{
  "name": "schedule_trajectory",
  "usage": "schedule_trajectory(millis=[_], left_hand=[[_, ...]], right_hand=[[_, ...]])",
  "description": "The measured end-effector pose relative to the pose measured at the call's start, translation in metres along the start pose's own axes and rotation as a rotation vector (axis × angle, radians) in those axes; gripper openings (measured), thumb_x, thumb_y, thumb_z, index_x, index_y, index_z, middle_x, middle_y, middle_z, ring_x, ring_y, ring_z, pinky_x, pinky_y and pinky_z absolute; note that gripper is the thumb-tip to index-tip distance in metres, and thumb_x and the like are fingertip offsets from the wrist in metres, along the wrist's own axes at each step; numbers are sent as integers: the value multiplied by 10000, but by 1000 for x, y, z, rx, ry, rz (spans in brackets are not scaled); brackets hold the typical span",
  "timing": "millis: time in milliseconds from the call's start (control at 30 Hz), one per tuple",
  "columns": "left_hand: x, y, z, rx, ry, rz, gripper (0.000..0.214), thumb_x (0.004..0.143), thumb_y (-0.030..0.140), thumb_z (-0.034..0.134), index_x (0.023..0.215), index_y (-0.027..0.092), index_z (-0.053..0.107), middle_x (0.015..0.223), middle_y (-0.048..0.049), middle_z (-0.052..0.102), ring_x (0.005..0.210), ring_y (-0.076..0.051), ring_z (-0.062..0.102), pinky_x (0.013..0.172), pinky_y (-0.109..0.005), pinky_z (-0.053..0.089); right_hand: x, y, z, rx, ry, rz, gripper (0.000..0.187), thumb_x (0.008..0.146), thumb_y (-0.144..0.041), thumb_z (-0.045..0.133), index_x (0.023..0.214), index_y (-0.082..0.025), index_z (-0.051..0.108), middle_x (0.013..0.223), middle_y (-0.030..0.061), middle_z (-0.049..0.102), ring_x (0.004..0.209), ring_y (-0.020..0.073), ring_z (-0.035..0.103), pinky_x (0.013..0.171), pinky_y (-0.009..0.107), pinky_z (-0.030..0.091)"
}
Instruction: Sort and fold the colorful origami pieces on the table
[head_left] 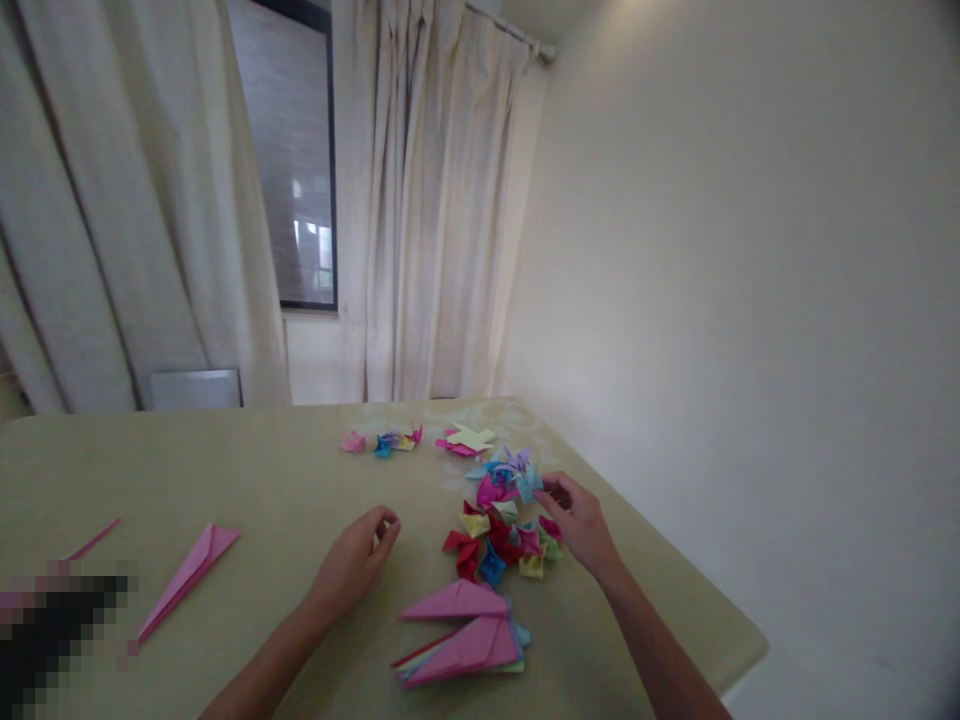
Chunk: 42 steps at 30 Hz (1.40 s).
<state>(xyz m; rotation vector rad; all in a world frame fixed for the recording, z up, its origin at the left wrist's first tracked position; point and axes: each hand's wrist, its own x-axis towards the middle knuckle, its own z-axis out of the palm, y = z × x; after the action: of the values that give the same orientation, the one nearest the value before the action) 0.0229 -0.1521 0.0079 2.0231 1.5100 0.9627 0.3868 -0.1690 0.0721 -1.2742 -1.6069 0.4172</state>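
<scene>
My left hand (pixel 352 562) rests on the beige table (pixel 247 480), fingers curled with thumb and forefinger pinched together; I cannot make out anything between them. My right hand (pixel 579 522) reaches into a heap of small folded paper pieces (pixel 501 535) in red, yellow, blue and pink, its fingertips closed on a piece at the heap's right edge. Just in front of both hands lies a stack of folded pink paper shapes (pixel 469 640) on coloured sheets.
A pink folded paper plane (pixel 187 575) and a thin pink strip (pixel 94 540) lie at the left. More small folded pieces (pixel 386 441) and a yellow-pink one (pixel 466 440) sit near the far edge. Curtains, a window and a plain wall stand behind; the table's right edge is close.
</scene>
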Motion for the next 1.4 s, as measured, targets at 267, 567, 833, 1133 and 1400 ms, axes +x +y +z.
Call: schedule_trajectory(millis=[267,567,833,1133,1400], left_hand=[[-11,-13,7,172,-102,-64,273,1018,350,410,1100,203,625,940,-67,719,862,-219,689,775,-325,463],[48,-28,3,364,-29,-102,258,995,188,470,1206,171,618,1228,-121,671,1092,-219,690,953,-309,481],[130,-39,4,438,85,-155,530,955,196,553,1472,142,452,1585,-216,399,1432,-327,490,1133,-428,423],[144,-44,-10,308,69,-225,121,891,211,526,856,189,640,946,-114,723,1022,-303,701,942,-425,537],[62,32,-9,-312,-143,89,268,911,495,611,908,230,575,815,-19,719,806,-216,710,729,-318,559]], right_hand=[[-5,19,-27,-89,-28,101,316,795,-492,680,945,-217,722,883,68,784,761,266,742,711,389,597],[-54,49,3,-213,305,-38,378,895,-484,659,1124,-192,734,898,73,683,659,210,622,515,295,513],[-56,49,10,-211,256,-135,213,994,-390,598,1013,-219,724,915,58,659,665,194,609,554,274,517],[-55,46,11,-189,252,-141,175,1007,-315,562,978,-224,708,882,43,653,668,190,605,606,275,516],[-54,18,10,-139,261,-138,251,1005,-438,594,1001,-228,730,897,65,680,733,223,624,679,312,536]])
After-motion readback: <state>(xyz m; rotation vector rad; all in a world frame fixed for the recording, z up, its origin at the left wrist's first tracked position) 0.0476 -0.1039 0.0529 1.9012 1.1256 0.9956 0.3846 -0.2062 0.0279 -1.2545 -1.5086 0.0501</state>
